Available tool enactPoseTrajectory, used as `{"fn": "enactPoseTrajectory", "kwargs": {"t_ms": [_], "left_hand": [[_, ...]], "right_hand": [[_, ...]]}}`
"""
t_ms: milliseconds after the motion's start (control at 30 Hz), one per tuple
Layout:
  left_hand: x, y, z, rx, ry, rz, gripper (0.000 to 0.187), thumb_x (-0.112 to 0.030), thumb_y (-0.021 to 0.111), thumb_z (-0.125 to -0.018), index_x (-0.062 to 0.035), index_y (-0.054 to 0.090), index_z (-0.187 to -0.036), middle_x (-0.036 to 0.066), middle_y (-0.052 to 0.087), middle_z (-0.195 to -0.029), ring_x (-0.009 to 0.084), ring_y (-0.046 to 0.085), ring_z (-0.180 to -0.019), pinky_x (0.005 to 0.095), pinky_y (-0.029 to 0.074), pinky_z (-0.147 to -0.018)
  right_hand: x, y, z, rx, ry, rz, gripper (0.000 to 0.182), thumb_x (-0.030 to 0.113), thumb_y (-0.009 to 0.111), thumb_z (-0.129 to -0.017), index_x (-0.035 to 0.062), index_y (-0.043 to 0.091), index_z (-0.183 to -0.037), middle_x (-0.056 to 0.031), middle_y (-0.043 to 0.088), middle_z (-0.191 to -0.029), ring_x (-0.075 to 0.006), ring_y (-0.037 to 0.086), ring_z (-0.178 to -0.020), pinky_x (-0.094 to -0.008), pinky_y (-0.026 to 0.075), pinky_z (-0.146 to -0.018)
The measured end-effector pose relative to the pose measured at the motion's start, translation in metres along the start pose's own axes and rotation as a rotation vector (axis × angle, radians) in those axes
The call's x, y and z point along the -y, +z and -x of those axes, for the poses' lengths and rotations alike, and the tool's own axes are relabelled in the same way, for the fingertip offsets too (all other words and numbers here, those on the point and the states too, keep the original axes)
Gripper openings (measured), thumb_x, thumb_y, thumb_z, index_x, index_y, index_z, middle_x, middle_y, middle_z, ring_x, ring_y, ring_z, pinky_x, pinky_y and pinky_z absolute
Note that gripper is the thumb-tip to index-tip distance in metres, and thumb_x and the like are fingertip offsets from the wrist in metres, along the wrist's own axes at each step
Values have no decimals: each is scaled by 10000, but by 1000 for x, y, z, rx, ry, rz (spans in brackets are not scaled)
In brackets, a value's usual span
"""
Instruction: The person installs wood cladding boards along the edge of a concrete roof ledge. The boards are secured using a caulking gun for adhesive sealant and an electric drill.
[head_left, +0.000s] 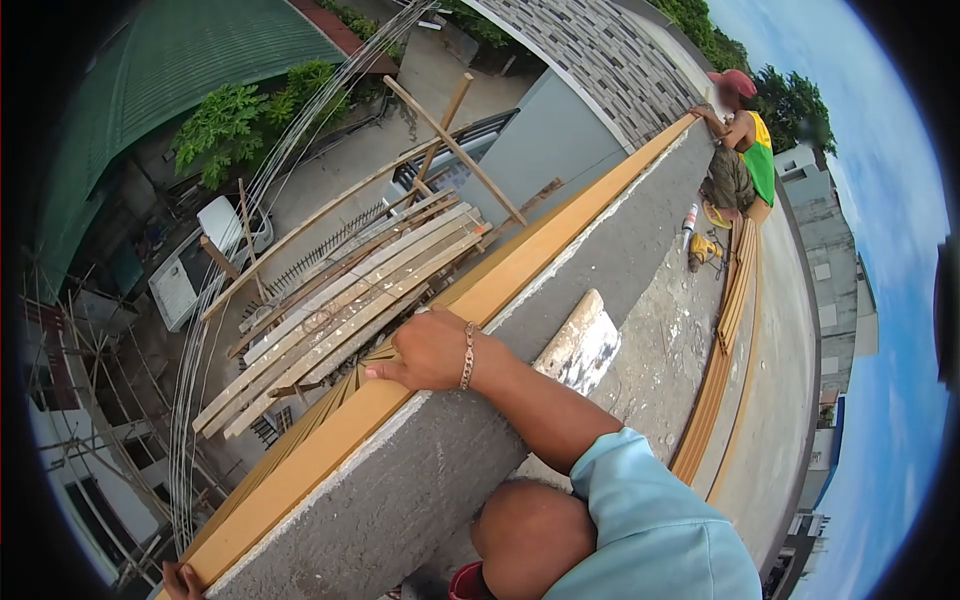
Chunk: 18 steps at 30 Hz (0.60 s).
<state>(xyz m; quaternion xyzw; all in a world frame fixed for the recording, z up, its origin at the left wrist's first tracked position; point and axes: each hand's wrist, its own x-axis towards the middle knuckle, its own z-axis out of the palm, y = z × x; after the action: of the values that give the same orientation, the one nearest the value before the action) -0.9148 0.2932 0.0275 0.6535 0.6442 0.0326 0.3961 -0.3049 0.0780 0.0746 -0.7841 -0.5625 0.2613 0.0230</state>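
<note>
A long tan panel (560,248) runs along the outer edge of a grey concrete ledge (400,490), and its outer face looks ribbed. My right hand (435,350), with a chain bracelet at the wrist, is closed over the panel near its middle, thumb on the top face and fingertips hidden over the far side. At the lower left corner my left hand (180,582) shows only in part, its fingers bent over the same panel. A flat scrap (580,345) smeared with white lies on the ledge beside my right forearm.
A co-worker (745,150) crouches at the panel's far end, a hand on it. Near them are a yellow power drill (703,250), a sealant tube (690,222) and long tan strips (715,390). Below the drop are stacked planks (350,310), cables (215,290) and a white vehicle (215,250).
</note>
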Motion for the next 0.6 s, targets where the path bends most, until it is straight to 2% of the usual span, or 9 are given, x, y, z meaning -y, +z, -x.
{"fn": "enactPoseTrajectory", "kwargs": {"t_ms": [167,267,367,600], "left_hand": [[-40,2,12,40,-17,-167,502,-195,580,-910,104,379,-1260,237,484,-1227,302,547,-1038,364,519,-815],[-44,7,16,1,-24,-7,488,-180,585,-904,113,391,-1243,244,501,-1197,296,554,-1020,353,524,-802],[-34,7,14,-75,13,-20,485,-171,591,-900,114,395,-1239,246,520,-1164,287,564,-985,352,524,-802],[-39,1,11,31,-34,-105,508,-160,594,-897,121,378,-1261,256,526,-1171,286,572,-995,343,518,-802]], "right_hand": [[2,-4,0,25,4,-3,712,617,410,-861,-12,622,-604,-208,596,-617,-382,612,-683,-452,465,-730],[3,-5,0,43,13,1,705,609,412,-865,-13,625,-610,-207,603,-633,-376,617,-703,-450,463,-742],[4,-6,0,54,20,2,701,602,410,-869,-16,628,-618,-207,610,-649,-369,621,-723,-449,461,-756],[3,-4,0,43,10,6,713,608,396,-872,-19,625,-619,-214,611,-659,-379,623,-727,-459,469,-747]]}}
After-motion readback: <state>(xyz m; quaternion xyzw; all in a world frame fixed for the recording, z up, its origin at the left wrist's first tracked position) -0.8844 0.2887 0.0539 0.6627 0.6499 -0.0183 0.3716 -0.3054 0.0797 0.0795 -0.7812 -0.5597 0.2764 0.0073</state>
